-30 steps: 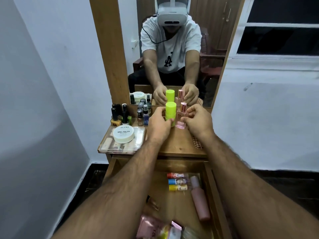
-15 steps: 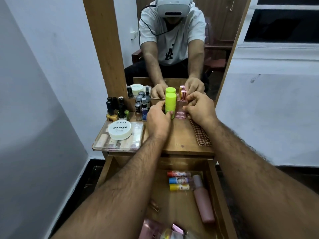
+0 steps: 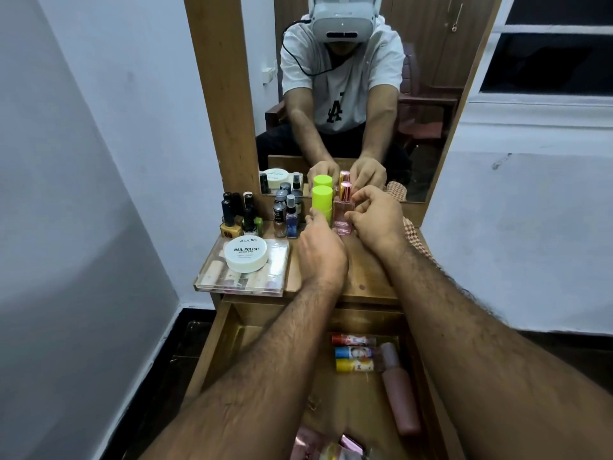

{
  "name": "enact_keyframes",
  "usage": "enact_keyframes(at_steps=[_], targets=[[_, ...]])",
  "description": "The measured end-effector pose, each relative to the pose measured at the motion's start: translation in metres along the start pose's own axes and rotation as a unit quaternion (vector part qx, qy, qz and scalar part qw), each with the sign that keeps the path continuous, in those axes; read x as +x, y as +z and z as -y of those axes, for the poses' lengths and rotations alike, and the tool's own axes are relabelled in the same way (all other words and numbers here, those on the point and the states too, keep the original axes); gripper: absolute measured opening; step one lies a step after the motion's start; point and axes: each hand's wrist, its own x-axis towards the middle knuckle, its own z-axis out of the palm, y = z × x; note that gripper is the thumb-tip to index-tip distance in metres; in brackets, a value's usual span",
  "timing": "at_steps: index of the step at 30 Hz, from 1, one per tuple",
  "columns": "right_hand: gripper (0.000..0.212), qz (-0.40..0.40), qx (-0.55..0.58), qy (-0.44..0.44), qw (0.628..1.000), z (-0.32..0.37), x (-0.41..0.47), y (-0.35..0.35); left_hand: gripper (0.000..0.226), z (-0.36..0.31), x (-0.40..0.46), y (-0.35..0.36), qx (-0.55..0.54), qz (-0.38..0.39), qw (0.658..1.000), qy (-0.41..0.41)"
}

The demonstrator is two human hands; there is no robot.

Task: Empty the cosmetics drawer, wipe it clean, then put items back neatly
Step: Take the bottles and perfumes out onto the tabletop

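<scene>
Now both hands sit further back on the worktop than a second ago, right up against the mirror edge, and the two bottles stand upright there, side by side and touching or nearly so. The left hand (image 3: 320, 252) has its fingers curled round the foot of the neon-green bottle (image 3: 322, 203); the right hand (image 3: 376, 218) pinches the pink perfume bottle (image 3: 343, 214) at its shoulder. Neither grip has let go yet, so I judge this as the placing of two more items, not a finished set-down.

The drawer (image 3: 232, 330) hangs open below the front edge and is far from empty: a red, a blue and a yellow tube (image 3: 353, 352) lie stacked by a long pink bottle (image 3: 399, 391), with more packets at the near end. Wiping cannot start for a while.

As for writing, the white tub (image 3: 246, 254) on the clear case (image 3: 212, 277) at the front left corner reads "zudio" and "NAIL POLISH"; a smaller line under it is too fine to read. The nail polish bottles (image 3: 237, 215) behind it show no legible label.
</scene>
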Motion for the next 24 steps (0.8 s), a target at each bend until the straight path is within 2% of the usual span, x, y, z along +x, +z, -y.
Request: enact_keyframes(at_steps=[5, 8, 17, 21, 24], targets=[[0.025, 0.007, -0.009, -0.004, 1.0, 0.006, 0.0, 0.008, 0.056, 0.001, -0.013, -0.001, -0.006, 0.029, 0.999, 0.024], [0.022, 0.007, -0.012, -0.004, 1.0, 0.007, 0.001, 0.008, 0.053, 0.002, -0.011, -0.003, -0.001, 0.041, 0.999, 0.025], [0.038, 0.004, -0.031, -0.004, 0.999, 0.01, -0.014, 0.0, 0.045, 0.006, -0.011, -0.005, -0.005, 0.061, 0.998, 0.019], [0.03, -0.042, -0.013, -0.035, 0.998, 0.013, -0.042, -0.021, 0.036, 0.011, -0.039, -0.026, -0.092, 0.006, 0.99, 0.111], [0.019, -0.053, 0.01, -0.081, 0.995, 0.014, -0.079, -0.041, 0.029, 0.021, -0.077, -0.049, -0.14, 0.045, 0.976, 0.163]])
